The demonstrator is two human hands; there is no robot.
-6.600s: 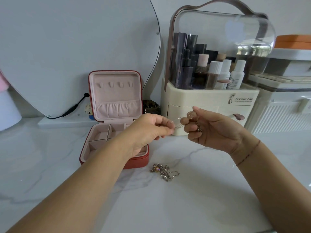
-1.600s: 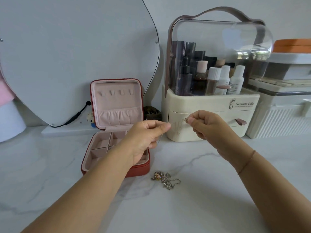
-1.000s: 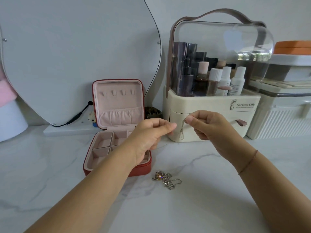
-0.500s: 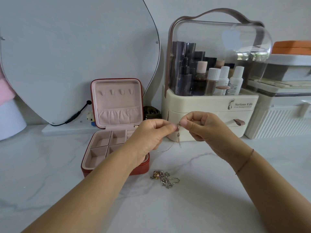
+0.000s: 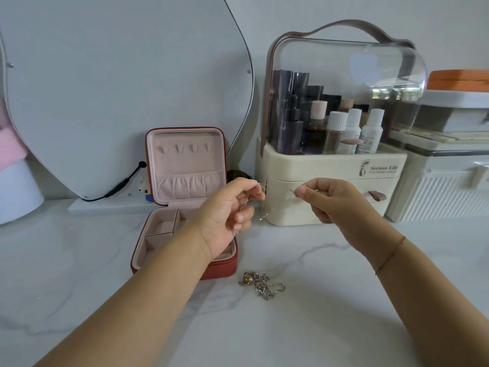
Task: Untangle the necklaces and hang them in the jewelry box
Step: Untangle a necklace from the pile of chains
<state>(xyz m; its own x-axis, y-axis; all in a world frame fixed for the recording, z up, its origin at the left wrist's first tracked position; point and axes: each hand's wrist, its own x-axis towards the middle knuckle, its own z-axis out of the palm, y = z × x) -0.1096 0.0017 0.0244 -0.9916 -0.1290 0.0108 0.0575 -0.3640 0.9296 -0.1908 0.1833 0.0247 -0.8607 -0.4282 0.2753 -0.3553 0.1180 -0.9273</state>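
A: What do you have on the head view?

B: I see both hands raised above the counter (image 5: 317,321), in front of the cream organizer (image 5: 330,165). The left hand (image 5: 227,215) is palm toward me, its fingers (image 5: 244,217) curled, with thumb and forefinger pinching one end of a thin chain (image 5: 277,203). The right hand (image 5: 333,202) pinches the other end the same way, and the rest of its fingers are tucked in.

A: How does the chain lie?

B: It runs between the two pinches and sags in a loose loop below them, off the counter. It is very fine and pale against the organizer's drawer, so I cannot tell whether there is a knot in it.

A: And the other necklaces?

B: I see a small tangled pile (image 5: 260,283) on the counter, below and between the hands and just to the right of the box's front corner. There is a round bead on its left side. Neither hand touches it.

A: The box?

B: The red box (image 5: 222,270) stands open to the left of the organizer, lid upright against the mirror (image 5: 119,75). I can make out a row of hooks (image 5: 185,148) near the top of the lid, above a gathered pocket. The left forearm crosses over the tray's right half.
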